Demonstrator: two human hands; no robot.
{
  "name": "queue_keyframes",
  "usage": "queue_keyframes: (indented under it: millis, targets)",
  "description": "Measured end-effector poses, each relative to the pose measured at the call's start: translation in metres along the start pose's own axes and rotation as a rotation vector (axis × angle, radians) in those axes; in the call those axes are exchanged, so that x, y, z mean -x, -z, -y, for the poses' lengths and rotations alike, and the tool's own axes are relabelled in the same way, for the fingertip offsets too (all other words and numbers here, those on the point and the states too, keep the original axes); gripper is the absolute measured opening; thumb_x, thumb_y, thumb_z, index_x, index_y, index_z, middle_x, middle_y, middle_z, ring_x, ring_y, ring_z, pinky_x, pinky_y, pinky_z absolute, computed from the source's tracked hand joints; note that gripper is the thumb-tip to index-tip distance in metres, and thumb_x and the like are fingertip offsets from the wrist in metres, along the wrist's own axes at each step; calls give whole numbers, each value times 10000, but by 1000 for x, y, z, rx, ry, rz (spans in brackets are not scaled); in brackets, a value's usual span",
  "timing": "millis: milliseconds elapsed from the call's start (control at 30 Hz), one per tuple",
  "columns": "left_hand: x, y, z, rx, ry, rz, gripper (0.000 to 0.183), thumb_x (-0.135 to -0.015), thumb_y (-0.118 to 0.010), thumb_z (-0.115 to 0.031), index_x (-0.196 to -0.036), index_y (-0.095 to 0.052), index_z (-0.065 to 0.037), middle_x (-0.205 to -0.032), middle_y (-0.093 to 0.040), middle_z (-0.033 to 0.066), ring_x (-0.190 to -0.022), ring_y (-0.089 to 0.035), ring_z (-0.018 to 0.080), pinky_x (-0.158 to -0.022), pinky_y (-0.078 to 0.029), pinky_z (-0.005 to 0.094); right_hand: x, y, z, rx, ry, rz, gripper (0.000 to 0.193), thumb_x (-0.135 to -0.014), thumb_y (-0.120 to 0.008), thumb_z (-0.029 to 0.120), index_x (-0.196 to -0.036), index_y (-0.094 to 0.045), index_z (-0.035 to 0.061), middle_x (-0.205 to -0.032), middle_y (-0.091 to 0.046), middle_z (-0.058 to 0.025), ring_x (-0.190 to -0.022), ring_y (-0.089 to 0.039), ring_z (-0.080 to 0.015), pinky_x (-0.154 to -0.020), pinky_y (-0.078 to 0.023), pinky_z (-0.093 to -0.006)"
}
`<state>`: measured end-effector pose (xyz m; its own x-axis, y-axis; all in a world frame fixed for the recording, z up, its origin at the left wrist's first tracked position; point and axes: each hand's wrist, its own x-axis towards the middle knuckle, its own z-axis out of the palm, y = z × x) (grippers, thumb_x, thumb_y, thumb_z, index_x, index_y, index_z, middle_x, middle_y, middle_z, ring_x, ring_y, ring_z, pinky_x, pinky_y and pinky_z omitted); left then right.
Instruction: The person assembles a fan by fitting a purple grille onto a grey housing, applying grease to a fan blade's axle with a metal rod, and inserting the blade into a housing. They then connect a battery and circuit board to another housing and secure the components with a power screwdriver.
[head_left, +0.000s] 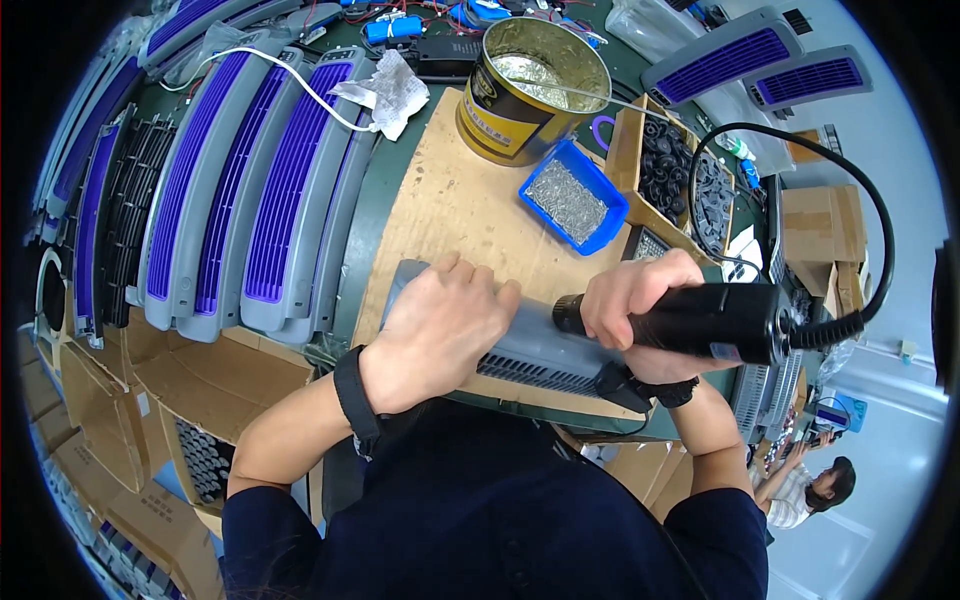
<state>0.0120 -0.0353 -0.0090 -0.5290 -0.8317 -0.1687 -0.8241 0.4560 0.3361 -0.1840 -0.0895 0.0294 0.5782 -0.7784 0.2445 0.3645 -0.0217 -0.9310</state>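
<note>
My left hand (437, 328) is closed over the left end of a long grey slatted housing (545, 345), holding it down on a wooden board (465, 215). My right hand (632, 305) is wrapped round a black corded electric screwdriver (725, 312), which lies over the right part of the housing. Its nose points left, toward my left hand; the bit's tip is hidden. Just beyond the housing sits a blue tray (622, 212) of small metal screws (567, 200).
A yellow-and-black tin (505, 120) stands behind the tray. To its right is a box of black parts (663, 165). Grey-and-purple housings (290, 190) line the left side above open cardboard boxes (215, 375). The screwdriver's cable (870, 190) loops at right. Another person (810, 490) is far right.
</note>
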Motion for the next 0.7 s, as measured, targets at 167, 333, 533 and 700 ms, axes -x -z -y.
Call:
queue_keyframes:
  millis: [167, 333, 533, 700]
  targets:
    - [29, 5, 21, 146, 108, -405, 1090, -437, -922, -308, -1382, -441, -59, -1146, -592, 174, -1170, -537, 322, -1074, -371, 423, 0, 7, 3, 48, 71, -137, 898, -705, -349, 936, -964, -469, 84, -537, -470, -43, -410, -406, -161, -431, -394, -306]
    - [45, -7, 21, 636, 193, -403, 996, -475, -926, -268, -1317, -492, 38, -1150, -584, 235, -1065, -583, 388, -925, -476, 418, -32, -18, 27, -64, 193, -62, 878, -747, -334, 905, -1056, -483, 97, -567, -466, -12, -449, -441, -138, -444, -407, -301]
    - [38, -28, 3, 701, 154, -406, 911, -542, -906, -300, -1279, -506, 54, -1116, -575, 218, -1062, -566, 379, -924, -461, 429, -54, -39, -2, -134, 23, -42, 1008, -722, -258, 942, -1115, -459, 36, -582, -468, -64, -494, -436, -165, -494, -397, -317]
    - [34, -45, 6, 764, 65, -494, 909, -558, -896, -293, -1298, -479, 31, -1118, -571, 207, -1089, -548, 378, -955, -442, 423, -53, -41, -15, -32, -101, -112, 1013, -715, -262, 947, -1076, -456, 21, -576, -476, -68, -476, -431, -163, -484, -396, -322]
